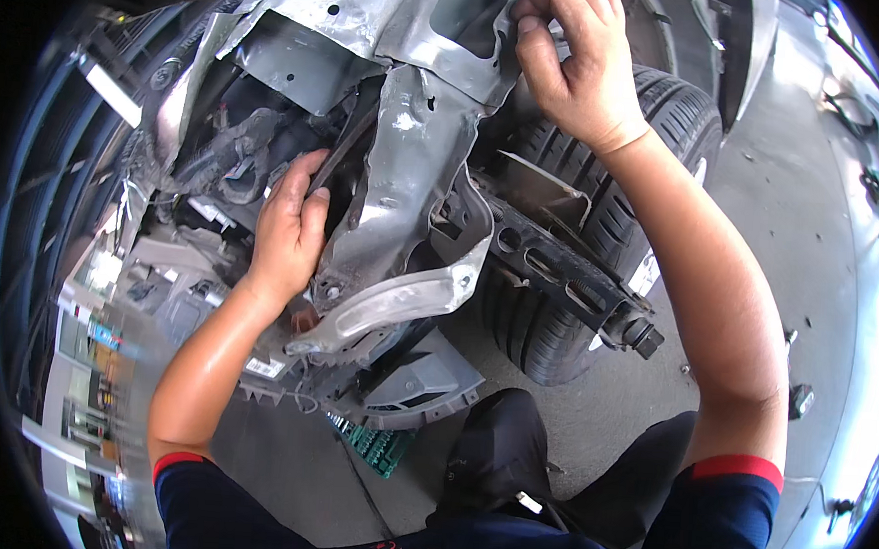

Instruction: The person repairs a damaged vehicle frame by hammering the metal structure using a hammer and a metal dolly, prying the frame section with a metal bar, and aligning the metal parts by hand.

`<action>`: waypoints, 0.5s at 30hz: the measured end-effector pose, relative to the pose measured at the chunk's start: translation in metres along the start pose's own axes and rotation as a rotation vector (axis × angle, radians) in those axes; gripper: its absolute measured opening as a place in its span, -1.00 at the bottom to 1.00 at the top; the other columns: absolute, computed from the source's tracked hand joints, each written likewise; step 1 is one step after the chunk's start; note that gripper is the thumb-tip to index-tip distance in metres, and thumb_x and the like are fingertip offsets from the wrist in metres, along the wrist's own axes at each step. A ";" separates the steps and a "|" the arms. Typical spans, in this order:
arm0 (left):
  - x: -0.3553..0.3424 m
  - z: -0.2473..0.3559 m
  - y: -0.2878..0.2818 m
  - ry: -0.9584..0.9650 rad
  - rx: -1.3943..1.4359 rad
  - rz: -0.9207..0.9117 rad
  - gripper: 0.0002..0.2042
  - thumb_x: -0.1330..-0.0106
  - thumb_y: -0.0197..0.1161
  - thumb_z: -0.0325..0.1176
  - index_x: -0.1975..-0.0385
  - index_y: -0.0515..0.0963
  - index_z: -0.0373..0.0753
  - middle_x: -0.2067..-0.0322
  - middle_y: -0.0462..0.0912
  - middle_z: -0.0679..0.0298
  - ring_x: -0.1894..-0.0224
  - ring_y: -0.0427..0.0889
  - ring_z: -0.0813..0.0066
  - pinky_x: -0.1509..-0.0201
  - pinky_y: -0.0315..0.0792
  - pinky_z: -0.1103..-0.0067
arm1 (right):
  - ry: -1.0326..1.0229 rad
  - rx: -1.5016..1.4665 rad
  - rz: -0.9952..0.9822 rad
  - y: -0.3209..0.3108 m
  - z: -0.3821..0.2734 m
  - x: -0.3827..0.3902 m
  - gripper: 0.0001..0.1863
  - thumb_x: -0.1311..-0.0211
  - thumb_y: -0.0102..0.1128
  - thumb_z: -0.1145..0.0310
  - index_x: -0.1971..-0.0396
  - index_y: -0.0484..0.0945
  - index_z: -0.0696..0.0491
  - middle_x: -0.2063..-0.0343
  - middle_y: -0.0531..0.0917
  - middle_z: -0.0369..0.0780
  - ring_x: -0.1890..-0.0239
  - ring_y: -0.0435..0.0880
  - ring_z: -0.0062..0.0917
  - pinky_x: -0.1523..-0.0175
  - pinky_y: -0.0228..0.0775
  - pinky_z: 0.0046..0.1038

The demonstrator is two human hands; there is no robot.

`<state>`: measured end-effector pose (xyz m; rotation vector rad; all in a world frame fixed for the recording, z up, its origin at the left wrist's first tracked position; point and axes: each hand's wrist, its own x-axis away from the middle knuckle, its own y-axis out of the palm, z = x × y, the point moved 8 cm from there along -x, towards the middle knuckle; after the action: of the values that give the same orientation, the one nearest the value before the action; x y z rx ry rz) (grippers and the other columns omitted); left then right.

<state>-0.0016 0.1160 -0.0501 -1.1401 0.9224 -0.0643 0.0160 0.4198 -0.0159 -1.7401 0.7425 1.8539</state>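
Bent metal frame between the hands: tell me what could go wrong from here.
The bare left hand and right hand are close to the uneven edges of the bent metal frame; a slip might cut skin. The black slotted bracket juts out beside the tire and could catch a knee. The green tray on the floor might get kicked.
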 end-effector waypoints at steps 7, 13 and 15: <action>0.004 -0.014 0.003 0.028 0.023 -0.010 -0.63 -0.44 -0.03 -0.34 -0.15 0.43 -0.39 -0.04 0.56 -0.09 -0.10 0.54 -0.06 -0.22 0.38 0.31 | 0.043 -0.018 -0.016 0.006 0.004 -0.004 -0.92 -0.02 0.08 0.54 0.44 0.44 0.08 0.43 0.44 -0.13 0.30 0.40 -0.20 0.12 0.23 -0.27; -0.001 -0.013 0.002 0.048 -0.053 -0.074 -0.62 -0.37 0.07 -0.40 -0.16 0.44 -0.38 -0.02 0.54 -0.14 -0.04 0.53 -0.15 -0.19 0.39 0.25 | 0.177 0.024 -0.188 0.006 0.016 -0.014 -0.84 0.04 0.17 0.52 0.39 0.53 0.05 0.37 0.52 -0.22 0.26 0.47 -0.29 0.02 0.27 -0.32; -0.003 -0.012 0.003 0.038 -0.050 -0.110 -0.63 -0.36 0.07 -0.41 -0.14 0.44 -0.37 0.00 0.54 -0.15 -0.01 0.53 -0.16 -0.16 0.40 0.21 | 0.191 0.020 -0.239 0.006 0.019 -0.021 -0.81 0.13 0.19 0.53 0.41 0.52 0.05 0.39 0.52 -0.24 0.25 0.51 -0.33 0.04 0.26 -0.36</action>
<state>-0.0127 0.1099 -0.0514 -1.2398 0.8988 -0.1539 -0.0004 0.4282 0.0057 -1.9199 0.5909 1.5340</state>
